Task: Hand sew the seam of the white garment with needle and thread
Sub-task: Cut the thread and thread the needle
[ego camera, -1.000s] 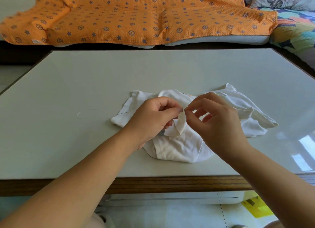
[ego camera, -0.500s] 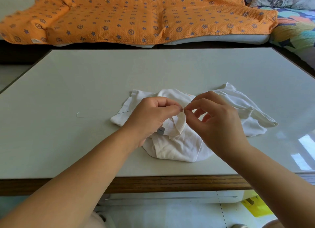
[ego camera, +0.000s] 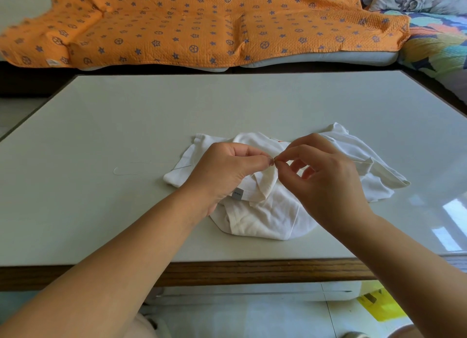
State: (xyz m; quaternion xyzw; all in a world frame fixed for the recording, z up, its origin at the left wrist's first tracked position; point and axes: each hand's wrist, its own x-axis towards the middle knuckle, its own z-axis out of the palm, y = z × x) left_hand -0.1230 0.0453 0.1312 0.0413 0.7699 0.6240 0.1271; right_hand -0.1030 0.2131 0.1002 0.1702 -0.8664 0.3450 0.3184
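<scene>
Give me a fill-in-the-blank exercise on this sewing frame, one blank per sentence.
The left hand and right hand pinch one raised fold of the white garment, which lies on the ___.
The garment's small label is ___.
Loose thread trails off the garment's ___ side.
The blanket behind is ___.
Missing: table; gray; left; orange.

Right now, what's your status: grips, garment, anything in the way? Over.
Left grip pinches a garment fold. Right grip pinches the same fold's tip; needle too small to see. Thread trails left on table; nothing in the way.
</scene>
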